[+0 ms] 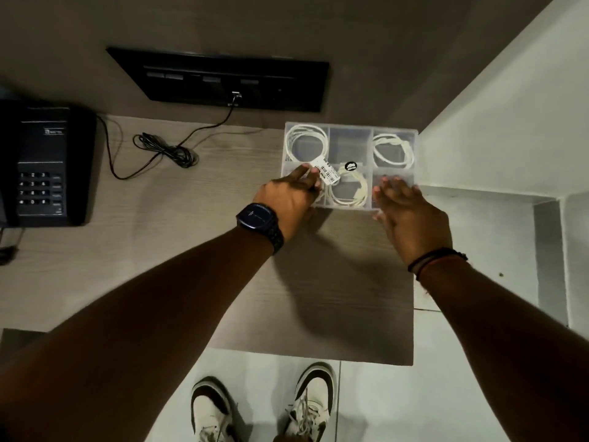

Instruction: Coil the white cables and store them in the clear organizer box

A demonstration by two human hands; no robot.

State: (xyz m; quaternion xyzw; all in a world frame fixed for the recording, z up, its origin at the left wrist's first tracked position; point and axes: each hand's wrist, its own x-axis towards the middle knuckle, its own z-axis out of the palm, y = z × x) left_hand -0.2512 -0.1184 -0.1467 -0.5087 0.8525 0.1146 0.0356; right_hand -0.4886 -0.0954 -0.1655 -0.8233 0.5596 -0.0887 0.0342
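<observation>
On the wood-grain desk [159, 250], the clear organizer box [350, 127] sits at twelve o'clock holding three coiled white cables [306, 141], my left hand [290, 196] pinching a cable end into the near-left compartment, my right hand [404, 212] spread flat, empty, steadying the near-right corner.

Clear organizer box [395, 133] lies flat at the surface's far right corner; three compartments contain coiled white cables [306, 143].

Left hand [288, 193] hides box's [350, 127] near-left compartment; price label [328, 172] text too small to read.
</observation>
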